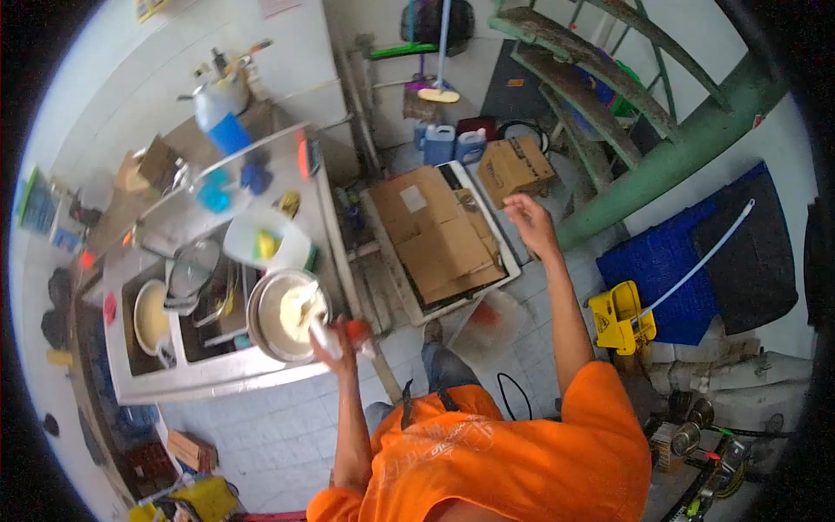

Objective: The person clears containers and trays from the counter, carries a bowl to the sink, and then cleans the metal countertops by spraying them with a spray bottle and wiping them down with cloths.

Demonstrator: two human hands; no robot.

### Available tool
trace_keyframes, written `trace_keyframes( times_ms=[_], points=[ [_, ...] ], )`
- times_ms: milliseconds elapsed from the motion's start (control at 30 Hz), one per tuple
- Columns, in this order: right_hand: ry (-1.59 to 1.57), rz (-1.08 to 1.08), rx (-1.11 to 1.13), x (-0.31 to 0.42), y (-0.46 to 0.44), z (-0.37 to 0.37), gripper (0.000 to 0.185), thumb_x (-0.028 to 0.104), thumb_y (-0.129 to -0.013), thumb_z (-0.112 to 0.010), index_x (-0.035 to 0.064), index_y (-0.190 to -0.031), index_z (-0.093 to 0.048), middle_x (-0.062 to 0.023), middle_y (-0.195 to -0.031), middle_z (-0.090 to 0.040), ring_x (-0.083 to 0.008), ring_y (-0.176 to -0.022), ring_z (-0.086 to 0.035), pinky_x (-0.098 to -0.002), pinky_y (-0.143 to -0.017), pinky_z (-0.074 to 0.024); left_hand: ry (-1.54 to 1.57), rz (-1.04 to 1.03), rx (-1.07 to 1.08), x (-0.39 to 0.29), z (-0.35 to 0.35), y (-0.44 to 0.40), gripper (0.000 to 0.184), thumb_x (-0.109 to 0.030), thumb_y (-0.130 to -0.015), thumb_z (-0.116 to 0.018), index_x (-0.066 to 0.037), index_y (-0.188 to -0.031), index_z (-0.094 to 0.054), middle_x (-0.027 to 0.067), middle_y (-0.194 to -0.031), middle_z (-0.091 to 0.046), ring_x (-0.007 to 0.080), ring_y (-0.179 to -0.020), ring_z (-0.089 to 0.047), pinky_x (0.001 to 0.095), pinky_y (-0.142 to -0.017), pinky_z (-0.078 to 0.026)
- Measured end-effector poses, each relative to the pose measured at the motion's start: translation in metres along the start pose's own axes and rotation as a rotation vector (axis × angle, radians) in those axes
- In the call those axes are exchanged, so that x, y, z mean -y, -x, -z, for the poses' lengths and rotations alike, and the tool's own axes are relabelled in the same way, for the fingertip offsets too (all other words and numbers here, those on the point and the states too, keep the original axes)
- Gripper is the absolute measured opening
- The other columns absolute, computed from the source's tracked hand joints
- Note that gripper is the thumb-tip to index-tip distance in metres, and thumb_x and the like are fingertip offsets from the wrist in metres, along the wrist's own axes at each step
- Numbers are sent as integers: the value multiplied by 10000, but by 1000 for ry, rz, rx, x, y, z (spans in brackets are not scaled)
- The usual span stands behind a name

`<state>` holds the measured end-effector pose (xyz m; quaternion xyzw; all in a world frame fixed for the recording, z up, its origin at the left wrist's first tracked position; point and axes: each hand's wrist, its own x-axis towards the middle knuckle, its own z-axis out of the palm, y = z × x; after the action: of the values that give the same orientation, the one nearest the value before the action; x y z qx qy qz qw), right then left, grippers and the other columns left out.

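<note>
I'm looking down from the head camera, and the metal pot (266, 324) is my landmark: it sits on the steel table (143, 383) near the front edge, presumably there so the arm reaches it easily. Inside it lies a creamy pale mass (296, 315), heaped towards the far side.

Right at the pot's near-right rim, here's the left hand (341, 350), fingers closed around a white object (325, 337) that leans in over the mass. It could be a utensil handle; blur keeps me from naming it. That slant, I judge, keeps its far end above the pot's mouth. A red thing (357, 331) shows just beside those fingers, and I can't tell whether they touch it.

Just behind the pot stands a whitish plastic tub (237, 237) with something yellow (265, 245) in it. Left of the pot, a bowl of yellowish contents (152, 304) sits in a sink basin, likely for support.

Over to the right, well apart from the pot, the right hand (532, 228) hangs in the air, fingers loosely bent and partly spread, gripping nothing I can see. Probably it's held out for balance, past the flattened cardboard (426, 230).
</note>
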<state>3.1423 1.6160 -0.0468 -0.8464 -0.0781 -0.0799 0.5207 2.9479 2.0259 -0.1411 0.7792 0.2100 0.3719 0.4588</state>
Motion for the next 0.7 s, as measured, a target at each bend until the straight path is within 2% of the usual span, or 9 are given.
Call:
trace_keyframes(
  times_ms=[133,200,233,267,367,467,533,633,700],
  points=[
    [66,5,85,-34,-104,16,238,197,-956,-614,26,-1123,-619,-42,-978,-651,-118,-860,-617,-277,-769,-499,114,317,-39,-2,-18,10,527,-108,-820,-783,-3,-1263,-516,89,-1007,-606,192,-922,-568,317,-843,-478],
    [42,-22,118,-43,-133,15,226,201,-958,-613,47,-1122,-625,-35,-976,-656,-112,-847,-612,-280,-756,-499,24,109,-197,3,-27,13,649,-95,-798,-805,37,-1330,-457,135,-1147,-603,237,-1038,-576,347,-919,-476],
    [22,-30,141,-53,-150,13,226,206,-957,-615,55,-1124,-626,-30,-972,-656,-110,-838,-608,-278,-746,-497,-23,209,-188,1,-25,17,738,-119,-819,-791,49,-1417,-392,157,-1329,-513,235,-1145,-534,346,-960,-460],
    [5,-27,162,-57,-170,11,226,212,-956,-618,63,-1126,-627,-25,-968,-655,-107,-829,-603,-276,-737,-494,-70,267,-152,8,-20,19,780,-118,-813,-796,53,-1437,-361,166,-1361,-491,241,-1178,-519,355,-986,-450],
    [-24,-127,210,-51,-228,7,244,234,-951,-630,79,-1139,-626,-5,-969,-656,-99,-834,-601,-265,-703,-490,-132,259,-256,14,-22,31,833,-172,-814,-798,54,-1458,-322,188,-1412,-451,271,-1249,-485,386,-1043,-420],
    [-52,200,139,-54,-323,-4,260,245,-944,-640,89,-1152,-622,18,-1013,-656,-83,-841,-594,-254,-670,-487,-355,201,-215,-27,-22,23,898,-170,-751,-837,51,-1455,-325,217,-1461,-373,322,-1336,-389,458,-1127,-305],
    [-96,20,125,-21,-395,-1,319,222,-942,-634,127,-1246,-607,22,-1174,-633,-64,-856,-585,-253,-666,-496,-656,116,-177,-21,1,46,983,-233,-694,-868,52,-1438,-294,211,-1423,-386,334,-1297,-415,438,-1075,-359],
    [-237,155,-52,32,-498,5,436,210,-901,-679,175,-1320,-561,30,-1365,-527,-137,-1127,-541,-274,-698,-539,-784,215,-190,-4,26,89,921,-225,-701,-853,47,-1407,-327,210,-1392,-407,334,-1275,-429,439,-1056,-370],
    [-324,198,-157,42,-577,15,481,157,-881,-669,175,-1348,-557,-92,-1374,-494,-219,-1056,-583,-302,-628,-574,-755,362,-219,0,33,110,881,-220,-706,-842,44,-1386,-349,209,-1372,-420,334,-1259,-438,440,-1044,-377]
  ],
)
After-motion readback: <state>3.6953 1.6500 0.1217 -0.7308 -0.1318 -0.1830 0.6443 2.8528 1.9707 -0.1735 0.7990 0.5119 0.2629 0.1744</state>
